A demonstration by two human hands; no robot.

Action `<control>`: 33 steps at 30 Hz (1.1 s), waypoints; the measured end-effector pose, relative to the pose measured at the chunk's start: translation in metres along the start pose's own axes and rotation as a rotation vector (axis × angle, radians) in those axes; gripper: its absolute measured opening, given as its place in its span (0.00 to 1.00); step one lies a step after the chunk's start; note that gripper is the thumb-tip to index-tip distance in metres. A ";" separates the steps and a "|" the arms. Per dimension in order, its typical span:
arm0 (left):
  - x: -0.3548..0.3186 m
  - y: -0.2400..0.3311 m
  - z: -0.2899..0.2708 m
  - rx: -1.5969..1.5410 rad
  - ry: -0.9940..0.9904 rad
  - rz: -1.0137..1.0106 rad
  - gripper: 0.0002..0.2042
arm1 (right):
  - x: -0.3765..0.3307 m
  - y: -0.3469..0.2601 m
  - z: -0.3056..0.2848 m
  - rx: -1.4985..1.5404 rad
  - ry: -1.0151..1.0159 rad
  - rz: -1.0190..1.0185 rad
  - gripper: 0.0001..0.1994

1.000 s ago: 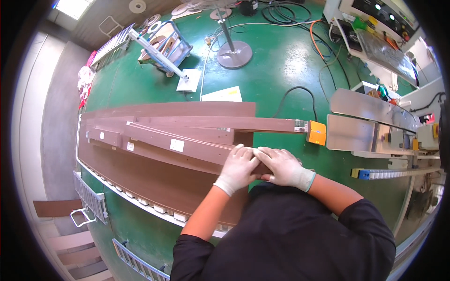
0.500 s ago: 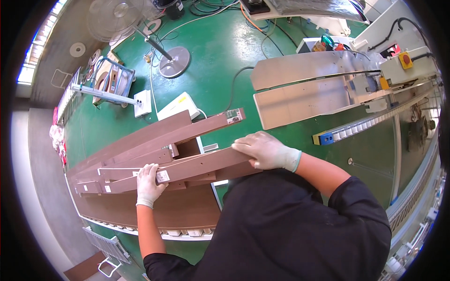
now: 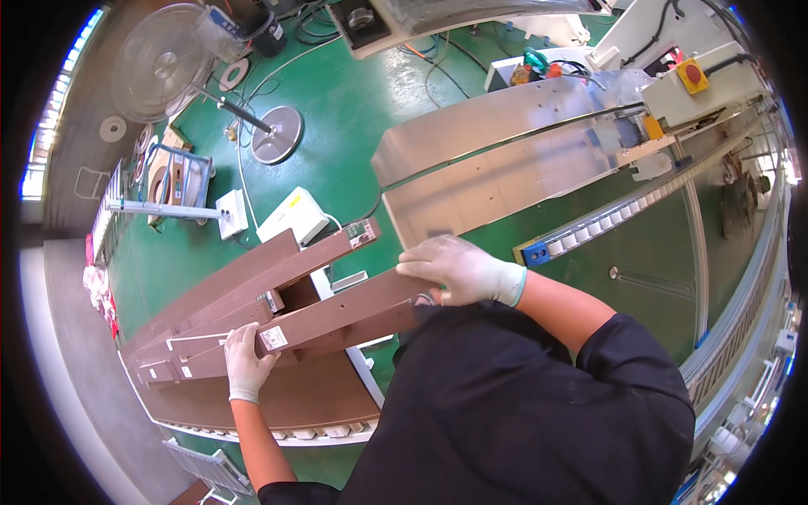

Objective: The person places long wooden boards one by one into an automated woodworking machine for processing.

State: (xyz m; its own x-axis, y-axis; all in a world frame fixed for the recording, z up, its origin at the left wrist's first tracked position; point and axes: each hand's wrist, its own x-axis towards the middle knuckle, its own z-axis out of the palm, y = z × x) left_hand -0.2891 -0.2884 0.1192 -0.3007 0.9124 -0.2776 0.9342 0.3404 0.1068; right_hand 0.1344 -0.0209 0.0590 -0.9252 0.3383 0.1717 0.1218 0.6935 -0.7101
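Both of my hands wear pale gloves. A long brown board (image 3: 353,301) is held on edge across my front, slanting up to the right. My left hand (image 3: 247,360) grips it beside a white printed label (image 3: 273,338), thumb on the near side. My right hand (image 3: 459,268) clasps its right end, fingers over the top edge. The held board's left part lies over a stack of similar brown boards (image 3: 252,263), some with labels at their ends. Beneath them is a wide brown panel (image 3: 316,389) on a white-edged roller table (image 3: 370,429).
A slotted metal worktable (image 3: 471,202) with a control box and red button (image 3: 693,75) stands ahead right. A roller rail (image 3: 606,221) runs below it. Farther left are a standing fan (image 3: 276,135), a white box (image 3: 292,217) and a loaded trolley (image 3: 181,181). Cables cross the green floor.
The view has shifted, so the metal worktable now appears closer to the held board's right end. Both hands keep their grip, and the board slants up more steeply to the right.
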 end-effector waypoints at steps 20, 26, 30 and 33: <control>0.224 0.357 0.081 0.181 0.302 0.705 0.32 | -0.318 0.179 -0.134 -0.543 0.765 0.947 0.15; 0.262 0.439 0.096 0.189 0.293 0.711 0.34 | -0.315 0.179 -0.133 -0.581 0.859 0.933 0.10; 0.273 0.490 0.103 0.160 0.277 0.715 0.35 | -0.311 0.176 -0.133 -0.566 0.887 0.924 0.07; 0.284 0.537 0.108 0.155 0.323 0.751 0.35 | -0.313 0.173 -0.135 -0.530 0.919 0.919 0.07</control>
State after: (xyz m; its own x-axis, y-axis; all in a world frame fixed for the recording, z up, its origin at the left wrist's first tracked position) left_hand 0.1484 0.1291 -0.0054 0.3948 0.9127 0.1054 0.9171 -0.3984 0.0153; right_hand 0.4940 0.0789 -0.0254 0.0957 0.9430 0.3186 0.8572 0.0846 -0.5079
